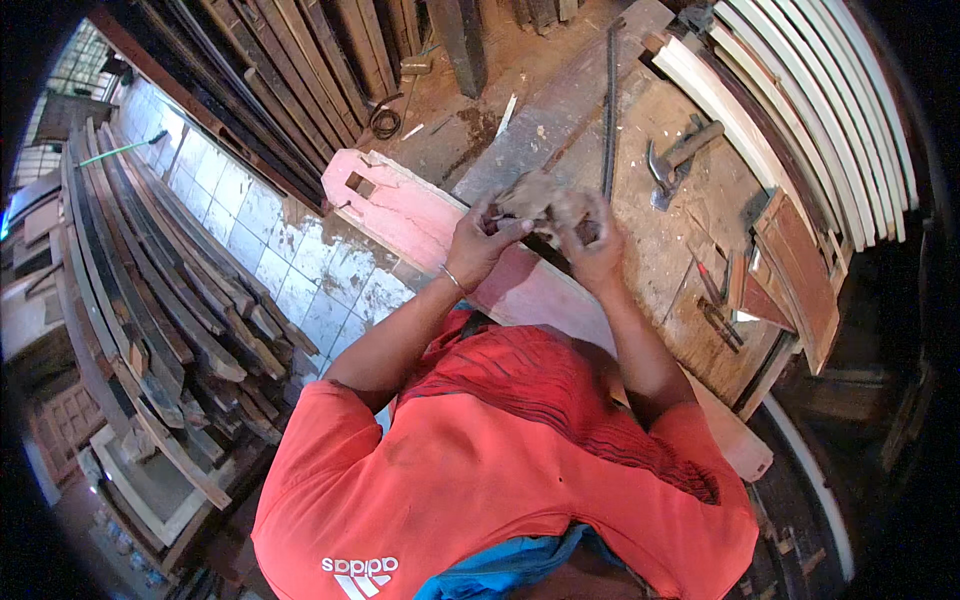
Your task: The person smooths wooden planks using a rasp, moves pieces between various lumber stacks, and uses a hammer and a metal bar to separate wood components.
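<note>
Between my left hand (484, 243) and my right hand (594, 248) is a blurred tan-brown object (545, 202), perhaps crumpled cloth or shavings; I cannot tell what it is. Both hands have their fingers curled on it, with something dark just below it. They are over a long pink-painted plank (395, 200) with a squarish cutout at its far end, lying at an angle across the workbench (650, 320). A claw hammer (690, 145) rests on the bench to the right of my hands. A red-handled tool (708, 280) and pliers (722, 322) lie nearer, also right.
Stacked curved dark boards (170, 310) fill the left, beside a tiled floor (240, 250). Upright planks (310, 70) and a coiled strap (385, 122) are behind the bench. Pale curved slats (810, 110) and thin reddish panels (795, 275) crowd the right edge.
</note>
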A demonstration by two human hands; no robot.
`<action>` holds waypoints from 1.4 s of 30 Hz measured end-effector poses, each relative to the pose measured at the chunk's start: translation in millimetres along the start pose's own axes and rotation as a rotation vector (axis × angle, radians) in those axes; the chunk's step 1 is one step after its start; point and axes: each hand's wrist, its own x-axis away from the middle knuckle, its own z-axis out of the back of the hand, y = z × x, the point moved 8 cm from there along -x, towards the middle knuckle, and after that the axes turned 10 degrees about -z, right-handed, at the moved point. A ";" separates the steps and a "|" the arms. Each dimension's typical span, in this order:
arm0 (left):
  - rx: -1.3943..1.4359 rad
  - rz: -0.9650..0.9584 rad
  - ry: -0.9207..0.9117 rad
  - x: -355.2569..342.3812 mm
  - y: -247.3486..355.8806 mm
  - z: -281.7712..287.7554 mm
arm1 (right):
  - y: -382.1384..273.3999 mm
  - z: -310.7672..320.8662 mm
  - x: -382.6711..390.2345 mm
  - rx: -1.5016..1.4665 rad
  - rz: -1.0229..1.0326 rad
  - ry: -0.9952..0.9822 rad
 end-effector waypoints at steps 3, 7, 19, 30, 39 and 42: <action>0.298 0.226 0.064 20.3 -3.9 -8.9 | -8.3 -21.7 17.3 0.009 0.088 -0.048; 0.376 0.207 0.226 37.2 -13.0 13.6 | 0.3 -36.9 26.1 -0.099 0.073 -0.203; -0.171 0.042 0.485 76.2 27.1 155.4 | 173.7 4.1 -81.9 0.588 -0.425 0.104; -0.447 -0.180 0.834 127.0 49.6 191.7 | 91.4 68.6 -7.2 -0.175 -0.576 0.010; -0.769 -0.305 0.555 117.5 25.8 232.6 | -55.3 113.5 141.9 0.378 -0.062 0.035; -0.718 -0.137 0.590 118.0 30.5 235.9 | -85.7 106.1 163.1 0.534 0.064 -0.021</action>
